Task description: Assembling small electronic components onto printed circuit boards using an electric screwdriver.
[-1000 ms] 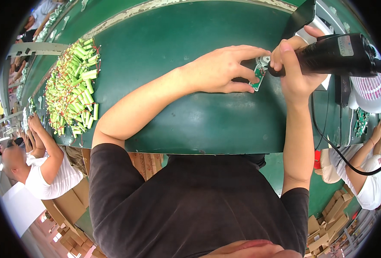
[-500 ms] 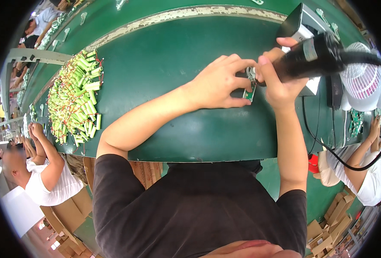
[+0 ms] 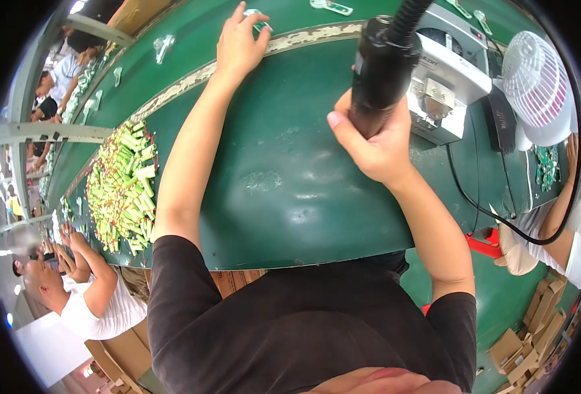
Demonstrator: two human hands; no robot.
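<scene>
My left hand [image 3: 240, 44] reaches over the pale worn ledge to the far green strip. Its fingers are spread around a small white-and-green circuit board piece [image 3: 259, 25], which lies close to the thumb and fingertips. My right hand [image 3: 377, 141] is wrapped around a thick black electric screwdriver [image 3: 383, 69], held above the table with its ribbed cable at the top. The screwdriver's tip is hidden by the hand. Just right of it stands a white-and-black box machine [image 3: 446, 82] with a metal fitting on its front.
A heap of green-wrapped cells with red wires [image 3: 123, 194] lies at the left of the green table [image 3: 303, 223]. A white fan [image 3: 541, 85] stands at the right, with black cables below it. More pieces [image 3: 164, 47] lie on the far strip. Other people sit at both sides.
My left hand has moved from mid-table to the far strip. My right hand has drawn left and nearer to me, with the screwdriver now upright. The two hands are apart.
</scene>
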